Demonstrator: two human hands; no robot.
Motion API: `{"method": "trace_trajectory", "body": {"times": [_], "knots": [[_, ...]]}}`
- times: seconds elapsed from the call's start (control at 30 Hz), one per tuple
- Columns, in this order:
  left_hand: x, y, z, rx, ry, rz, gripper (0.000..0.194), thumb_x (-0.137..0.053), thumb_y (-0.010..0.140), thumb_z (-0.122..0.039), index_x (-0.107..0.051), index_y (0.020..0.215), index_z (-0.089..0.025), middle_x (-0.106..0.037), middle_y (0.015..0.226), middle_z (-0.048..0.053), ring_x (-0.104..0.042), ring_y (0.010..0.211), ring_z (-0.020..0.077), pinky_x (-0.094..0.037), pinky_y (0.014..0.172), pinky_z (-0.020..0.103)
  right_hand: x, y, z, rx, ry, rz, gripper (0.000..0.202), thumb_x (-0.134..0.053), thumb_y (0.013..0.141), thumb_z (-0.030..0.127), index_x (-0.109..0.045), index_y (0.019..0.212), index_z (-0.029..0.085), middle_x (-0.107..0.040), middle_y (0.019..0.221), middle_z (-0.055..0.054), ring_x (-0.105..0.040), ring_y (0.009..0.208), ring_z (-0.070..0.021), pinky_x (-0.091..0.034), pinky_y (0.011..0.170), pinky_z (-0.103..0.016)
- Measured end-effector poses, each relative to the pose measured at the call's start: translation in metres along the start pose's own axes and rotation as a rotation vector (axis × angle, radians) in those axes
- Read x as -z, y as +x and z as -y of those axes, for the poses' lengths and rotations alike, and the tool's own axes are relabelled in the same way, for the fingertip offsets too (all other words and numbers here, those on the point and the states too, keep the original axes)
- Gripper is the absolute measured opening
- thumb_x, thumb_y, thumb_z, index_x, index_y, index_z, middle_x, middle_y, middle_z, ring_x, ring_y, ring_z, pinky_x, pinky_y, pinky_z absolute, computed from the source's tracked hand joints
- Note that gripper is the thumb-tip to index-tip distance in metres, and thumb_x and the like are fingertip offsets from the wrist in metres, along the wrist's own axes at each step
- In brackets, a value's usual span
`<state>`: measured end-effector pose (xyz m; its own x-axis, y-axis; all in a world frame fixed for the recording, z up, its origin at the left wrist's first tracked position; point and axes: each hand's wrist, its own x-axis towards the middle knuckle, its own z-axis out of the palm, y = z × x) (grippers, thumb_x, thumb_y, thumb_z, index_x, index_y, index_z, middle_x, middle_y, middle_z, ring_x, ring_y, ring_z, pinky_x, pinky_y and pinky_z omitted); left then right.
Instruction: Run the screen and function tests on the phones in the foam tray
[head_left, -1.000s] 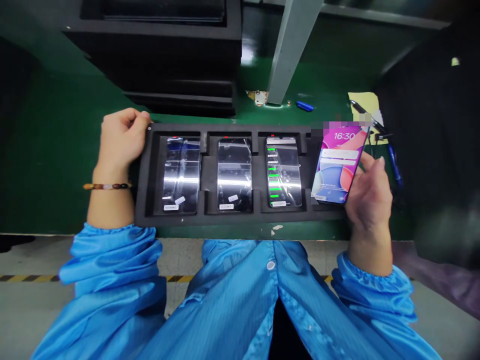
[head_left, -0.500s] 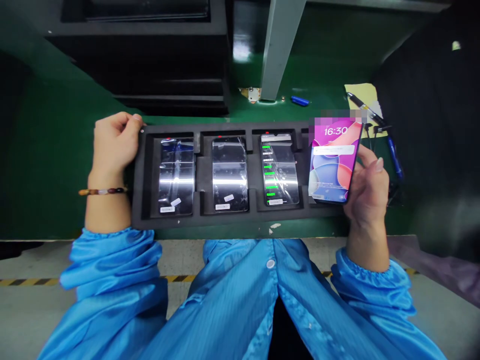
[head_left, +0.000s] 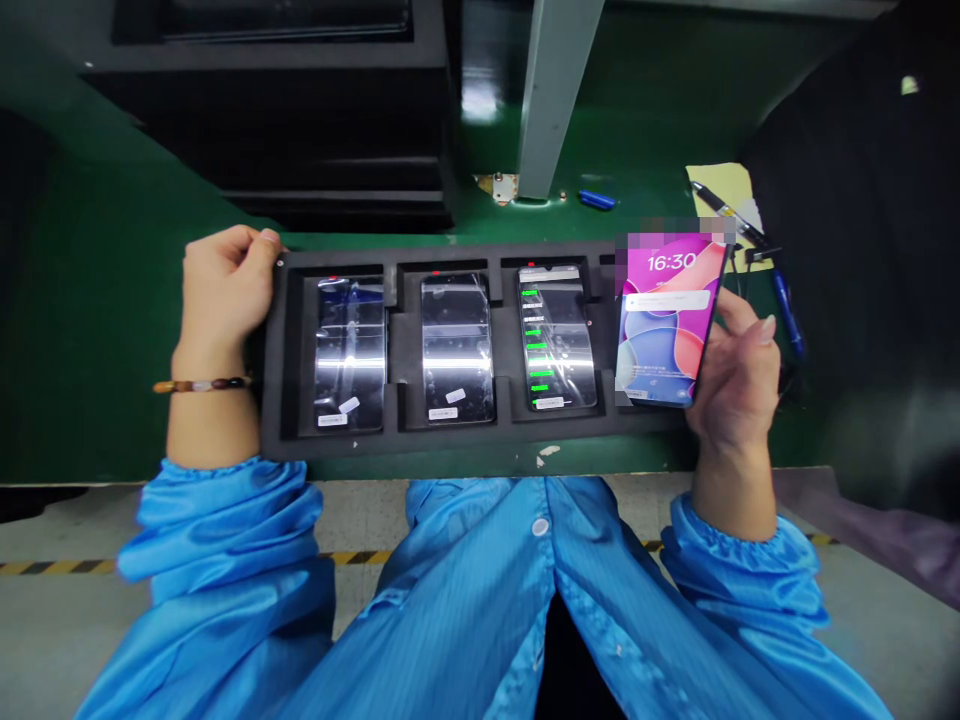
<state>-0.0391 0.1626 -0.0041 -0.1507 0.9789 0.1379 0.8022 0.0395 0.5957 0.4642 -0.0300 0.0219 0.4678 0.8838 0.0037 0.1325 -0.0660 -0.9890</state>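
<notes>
A lit smartphone (head_left: pixel 664 320) showing 16:30 is in my right hand (head_left: pixel 739 375), gripped by its right edge. It is tilted above the right end of a black foam tray (head_left: pixel 450 443) and covers most of the compartment there. My left hand (head_left: pixel 225 285) is closed at the tray's upper left corner, thumb on top; its other fingertips are hidden. Three more phones lie face up in the tray: a dark phone (head_left: pixel 350 350) at the left, another dark phone (head_left: pixel 457 350) beside it, and a phone with green text lines (head_left: pixel 559 340).
Behind the tray stands a stack of black trays (head_left: pixel 300 130), with a grey metal post (head_left: pixel 559 100) to its right. A blue pen cap (head_left: pixel 597 200), yellow paper (head_left: pixel 712 180), a black pen (head_left: pixel 727 212) and a blue pen (head_left: pixel 787 310) lie on the green table (head_left: pixel 97 300).
The whole view has shifted very slightly. Both hands, the tray and the held smartphone keep the same places relative to each other.
</notes>
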Motion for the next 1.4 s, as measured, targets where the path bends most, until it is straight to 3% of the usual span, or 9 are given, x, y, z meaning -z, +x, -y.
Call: {"method": "trace_trajectory", "body": {"times": [0.17, 0.4, 0.93, 1.13, 1.27, 1.4], "knots": [[0.000, 0.000, 0.000, -0.004, -0.052, -0.010, 0.029, -0.063, 0.099, -0.039, -0.068, 0.080, -0.017, -0.056, 0.069, -0.001, -0.044, 0.066, 0.0144, -0.029, 0.064, 0.032, -0.001, -0.001, 0.003, -0.002, 0.090, 0.014, 0.076, -0.059, 0.092, 0.084, -0.073, 0.140, 0.026, -0.077, 0.141, -0.017, -0.075, 0.130, -0.0424, -0.066, 0.091, -0.056], [0.000, 0.001, 0.000, 0.005, -0.049, -0.005, 0.030, -0.062, 0.098, -0.040, -0.066, 0.079, -0.018, -0.051, 0.067, -0.002, -0.041, 0.065, 0.0144, -0.028, 0.064, 0.033, -0.002, 0.001, 0.002, -0.024, 0.044, 0.030, 0.075, -0.055, 0.094, 0.081, -0.071, 0.143, 0.027, -0.077, 0.140, -0.016, -0.075, 0.129, -0.0417, -0.065, 0.091, -0.056], [0.001, 0.000, -0.001, 0.000, -0.039, 0.001, 0.029, -0.061, 0.100, -0.037, -0.066, 0.078, -0.018, -0.052, 0.067, -0.002, -0.041, 0.064, 0.0139, -0.028, 0.063, 0.032, 0.004, -0.002, -0.002, -0.001, 0.003, -0.022, 0.074, -0.048, 0.092, 0.088, -0.072, 0.130, 0.029, -0.079, 0.132, -0.014, -0.076, 0.125, -0.0406, -0.065, 0.090, -0.055], [0.001, -0.001, -0.001, -0.015, -0.045, 0.002, 0.032, -0.062, 0.101, -0.039, -0.064, 0.077, -0.018, -0.047, 0.065, -0.004, -0.040, 0.065, 0.0131, -0.027, 0.063, 0.032, 0.003, 0.000, -0.003, 0.056, 0.232, 0.041, 0.053, -0.066, 0.095, 0.073, -0.081, 0.110, 0.024, -0.082, 0.109, -0.011, -0.079, 0.113, -0.0361, -0.065, 0.092, -0.050], [0.000, 0.000, 0.000, -0.026, -0.016, -0.006, 0.031, -0.060, 0.101, -0.038, -0.065, 0.078, -0.017, -0.049, 0.066, -0.004, -0.040, 0.066, 0.0132, -0.026, 0.063, 0.031, 0.003, 0.003, -0.006, 0.093, 0.262, 0.004, 0.047, -0.068, 0.093, 0.066, -0.081, 0.099, 0.022, -0.078, 0.089, -0.006, -0.079, 0.097, -0.0301, -0.065, 0.090, -0.046], [0.000, 0.000, 0.000, -0.023, -0.021, -0.002, 0.031, -0.060, 0.101, -0.039, -0.066, 0.079, -0.017, -0.050, 0.066, -0.003, -0.042, 0.068, 0.0138, -0.027, 0.064, 0.031, 0.003, 0.004, -0.008, 0.121, 0.281, -0.018, 0.042, -0.069, 0.094, 0.060, -0.082, 0.097, 0.020, -0.078, 0.089, -0.005, -0.076, 0.089, -0.0244, -0.064, 0.089, -0.039]]}}
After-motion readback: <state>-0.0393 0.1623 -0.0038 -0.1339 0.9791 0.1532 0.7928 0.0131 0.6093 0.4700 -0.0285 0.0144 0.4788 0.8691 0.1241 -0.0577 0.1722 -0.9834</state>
